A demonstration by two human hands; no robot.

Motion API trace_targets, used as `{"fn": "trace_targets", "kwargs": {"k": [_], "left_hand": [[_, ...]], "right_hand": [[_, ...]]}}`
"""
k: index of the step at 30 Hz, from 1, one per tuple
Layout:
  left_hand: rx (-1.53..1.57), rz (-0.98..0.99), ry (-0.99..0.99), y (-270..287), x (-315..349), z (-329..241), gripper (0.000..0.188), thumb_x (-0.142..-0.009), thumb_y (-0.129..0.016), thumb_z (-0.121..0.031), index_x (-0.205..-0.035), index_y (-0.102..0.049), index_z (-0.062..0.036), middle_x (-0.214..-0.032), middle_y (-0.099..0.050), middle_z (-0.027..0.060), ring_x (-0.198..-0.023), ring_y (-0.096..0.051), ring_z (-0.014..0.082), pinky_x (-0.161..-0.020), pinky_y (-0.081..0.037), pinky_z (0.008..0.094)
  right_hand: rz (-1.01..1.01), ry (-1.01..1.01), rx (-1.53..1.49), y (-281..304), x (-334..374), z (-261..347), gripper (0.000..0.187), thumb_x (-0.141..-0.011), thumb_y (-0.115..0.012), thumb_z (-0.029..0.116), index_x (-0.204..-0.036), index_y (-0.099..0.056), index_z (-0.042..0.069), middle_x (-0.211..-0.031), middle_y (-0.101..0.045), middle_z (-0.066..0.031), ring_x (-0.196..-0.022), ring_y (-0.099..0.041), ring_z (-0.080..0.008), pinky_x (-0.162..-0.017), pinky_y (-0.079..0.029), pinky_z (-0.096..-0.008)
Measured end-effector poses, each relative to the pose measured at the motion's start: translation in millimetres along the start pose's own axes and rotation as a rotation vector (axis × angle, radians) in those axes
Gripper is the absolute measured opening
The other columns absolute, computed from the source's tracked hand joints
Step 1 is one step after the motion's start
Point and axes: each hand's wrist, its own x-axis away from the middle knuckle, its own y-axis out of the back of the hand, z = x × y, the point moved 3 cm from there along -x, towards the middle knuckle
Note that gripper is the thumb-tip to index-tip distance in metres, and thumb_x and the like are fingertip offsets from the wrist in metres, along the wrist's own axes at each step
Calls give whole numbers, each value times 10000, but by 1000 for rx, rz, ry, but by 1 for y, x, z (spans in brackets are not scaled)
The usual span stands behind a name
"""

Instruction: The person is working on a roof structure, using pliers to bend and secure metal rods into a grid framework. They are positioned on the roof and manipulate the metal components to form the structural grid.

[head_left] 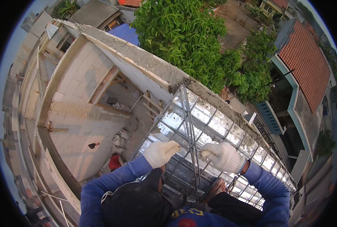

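Observation:
My left hand [161, 153], in a white knit glove, is closed in a pinch on one end of a thin tie wire [184, 147]. My right hand [222, 157], gloved alike, pinches the wire on the other side, close to the bars. Between my hands the wire meets a bundle of long steel rebars [193, 132], which lies across the rebar mesh [210, 119]. Beneath the mesh is shiny metal decking [172, 120]. My sandalled foot [215, 188] rests on the mesh near my right forearm.
A rough concrete wall top [138, 53] borders the deck, with a leafy tree [180, 34] beyond. On the left, the deck edge drops to a lower room with block walls [81, 72], sacks [120, 138] and timber pieces [151, 104]. A tiled roof [304, 56] stands at right.

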Motion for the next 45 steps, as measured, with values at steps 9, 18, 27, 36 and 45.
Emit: {"fn": "trace_targets", "kwargs": {"k": [9,18,27,36,45], "left_hand": [[-44,37,30,-2,4,-4,299,-1112,-623,-288,-1222,-791,-66,-1060,-802,179,-1023,-763,402,-895,-593,474],[7,-134,-17,0,-3,2,303,-1114,-620,-319,-1210,-804,-98,-1084,-802,162,-1034,-767,395,-921,-588,468],[34,-14,95,-11,-2,3,299,-1110,-608,-339,-1177,-784,-106,-1109,-791,174,-1061,-738,432,-913,-572,506],[-1,143,76,-12,8,-2,308,-1113,-612,-366,-1168,-812,-139,-1101,-799,167,-1064,-753,411,-928,-584,500],[421,270,-111,-25,-10,-6,343,-1113,-654,-326,-1174,-802,-23,-1091,-807,161,-1049,-755,326,-947,-573,423]], "right_hand": [[-178,26,250,1,4,-33,325,-1106,-663,374,-1267,-754,106,-1051,-799,-188,-957,-788,-416,-832,-627,-527],[161,-83,432,26,-19,27,291,-1067,-681,354,-1256,-777,155,-913,-786,-171,-905,-804,-388,-794,-632,-519],[258,-76,752,-33,-12,-18,253,-954,-658,109,-1169,-789,136,-950,-802,-156,-849,-802,-392,-713,-626,-527],[-64,81,507,15,-19,1,158,-1031,-715,227,-1110,-774,103,-943,-779,-154,-884,-780,-385,-767,-616,-495],[143,72,537,-47,-29,-45,209,-1052,-704,333,-1106,-769,142,-927,-754,-128,-871,-763,-389,-738,-604,-520]]}}
